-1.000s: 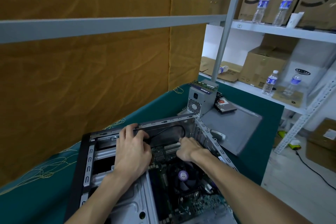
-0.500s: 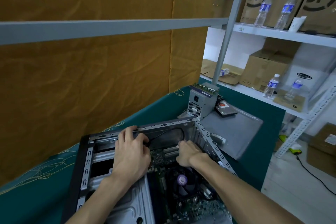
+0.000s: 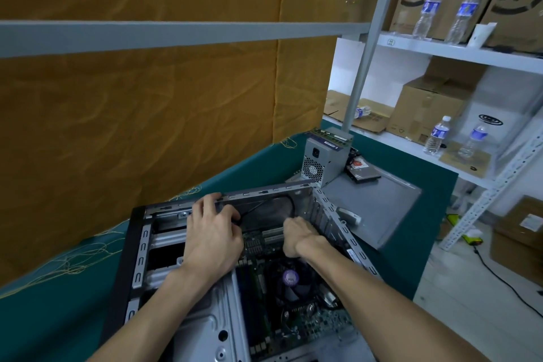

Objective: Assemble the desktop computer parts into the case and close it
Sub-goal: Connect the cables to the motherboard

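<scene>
The open computer case (image 3: 138, 247) lies on its side on the green table. Inside it sits the motherboard (image 3: 311, 323) with its CPU fan (image 3: 290, 278). My left hand (image 3: 211, 235) has its fingers curled over the case's far rim, beside a looped black cable (image 3: 289, 201). My right hand (image 3: 298, 233) reaches down by the expansion slots (image 3: 271, 233) with curled fingers; what they hold is hidden. The power supply (image 3: 321, 163) stands beyond the case with a memory stick (image 3: 330, 136) on top.
The grey side panel (image 3: 382, 206) lies right of the case with a hard drive (image 3: 363, 172) and a small silver part (image 3: 349, 214) on it. A shelf post (image 3: 361, 73) rises behind. Shelves at right hold cardboard boxes (image 3: 426, 109) and water bottles (image 3: 437, 135).
Both hands stay where they were in the case. My right hand has shifted only slightly near the expansion slots, and the view has tipped a little.
</scene>
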A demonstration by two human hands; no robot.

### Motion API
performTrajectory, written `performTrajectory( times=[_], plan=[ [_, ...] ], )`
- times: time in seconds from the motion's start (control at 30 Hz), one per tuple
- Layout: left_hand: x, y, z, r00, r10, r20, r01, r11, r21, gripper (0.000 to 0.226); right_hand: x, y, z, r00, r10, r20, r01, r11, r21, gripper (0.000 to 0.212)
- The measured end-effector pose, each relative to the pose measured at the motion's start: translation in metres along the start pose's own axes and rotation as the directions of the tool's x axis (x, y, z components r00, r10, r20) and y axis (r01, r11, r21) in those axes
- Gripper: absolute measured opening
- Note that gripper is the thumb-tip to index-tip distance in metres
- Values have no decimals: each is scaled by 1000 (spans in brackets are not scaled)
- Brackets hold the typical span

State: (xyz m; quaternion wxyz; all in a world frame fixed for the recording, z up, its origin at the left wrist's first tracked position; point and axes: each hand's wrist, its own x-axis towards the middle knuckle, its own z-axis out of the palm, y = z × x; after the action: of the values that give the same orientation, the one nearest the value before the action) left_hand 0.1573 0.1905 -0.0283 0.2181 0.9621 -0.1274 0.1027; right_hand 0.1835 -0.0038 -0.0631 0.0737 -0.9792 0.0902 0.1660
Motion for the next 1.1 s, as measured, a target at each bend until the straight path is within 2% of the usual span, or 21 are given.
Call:
performTrajectory(
  times=[0.1,0.17,0.2,0.27,0.33,0.4,0.47,0.53,0.6,0.67,0.73,0.87,1.1],
  plan=[
    [-2,2,-3,999,26,-32,-26,1000,6,29,-10,1,-6,994,-59,97,63,997,-37,55],
    [-2,4,-5,991,122,-48,-122,993,6,29,-21,-1,-20,986,-116,118,119,993,-19,46],
    [-1,7,-6,982,185,-28,-185,983,-2,30,-26,0,-30,987,-135,85,132,990,47,39],
    [1,17,-3,957,276,93,-274,961,-33,34,-35,6,-54,977,-190,-93,207,949,237,38],
    [9,32,8,911,290,295,-285,957,-61,37,-40,22,-79,931,-192,-310,309,865,394,37],
    [22,46,24,831,234,505,-274,962,6,43,-34,40,-100,850,-105,-516,355,838,414,37],
    [37,58,41,791,162,590,-260,962,84,44,-20,54,-112,807,-32,-589,322,861,394,30],
    [49,64,54,784,103,612,-242,959,149,35,0,61,-112,867,-80,-491,284,890,357,23],
    [59,67,65,777,64,627,-251,944,213,31,20,65,-108,925,-195,-325,299,903,308,26],
    [65,67,75,760,44,648,-257,936,239,37,32,67,-101,937,-275,-215,340,857,387,27],
    [70,67,83,747,32,664,-256,936,242,47,43,67,-87,924,-277,-264,370,823,432,48],
    [74,71,91,747,10,665,-225,945,239,41,46,61,-66,854,-197,-482,384,863,328,52],
    [81,76,87,719,-81,691,-173,941,290,44,48,60,-65,840,-193,-507,375,882,285,48]
  ],
)
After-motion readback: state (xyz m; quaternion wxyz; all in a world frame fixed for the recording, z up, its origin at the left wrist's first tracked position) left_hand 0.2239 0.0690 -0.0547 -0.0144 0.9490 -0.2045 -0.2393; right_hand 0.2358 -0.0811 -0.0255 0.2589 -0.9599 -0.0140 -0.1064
